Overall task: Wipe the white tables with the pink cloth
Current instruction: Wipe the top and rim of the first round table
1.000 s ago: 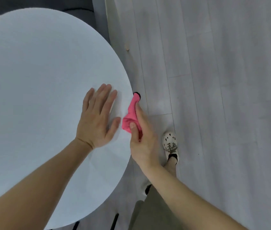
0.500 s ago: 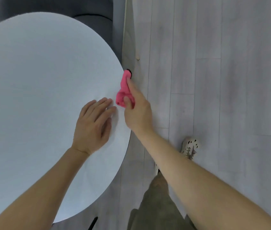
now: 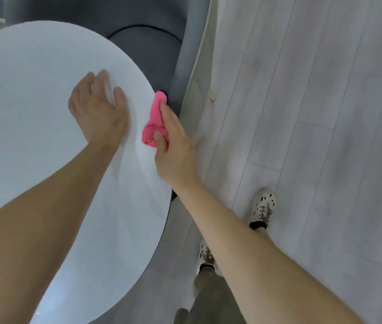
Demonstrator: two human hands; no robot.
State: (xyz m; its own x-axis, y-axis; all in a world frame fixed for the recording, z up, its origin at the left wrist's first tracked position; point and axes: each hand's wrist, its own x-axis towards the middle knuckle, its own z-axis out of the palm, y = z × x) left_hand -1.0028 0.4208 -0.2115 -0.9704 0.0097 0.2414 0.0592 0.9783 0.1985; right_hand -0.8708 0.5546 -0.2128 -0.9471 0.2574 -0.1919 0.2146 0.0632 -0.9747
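Observation:
A round white table (image 3: 33, 141) fills the left half of the view. My right hand (image 3: 173, 148) grips a bunched pink cloth (image 3: 153, 120) and holds it against the table's right rim, thumb over the cloth's lower end. The cloth's far end reaches just past the edge. My left hand (image 3: 99, 108) rests flat on the tabletop a little left of the cloth, fingers spread and pointing away from me.
A dark grey upholstered chair (image 3: 148, 50) stands close behind the table's far right edge. Pale grey plank floor (image 3: 314, 113) spreads to the right. My feet in white shoes (image 3: 263, 206) stand beside the table. A small tan object (image 3: 212, 94) lies on the floor.
My right hand has slid the cloth along the table's right rim toward the far side. My left hand shifted forward on the tabletop. The view moved, bringing the chair into sight.

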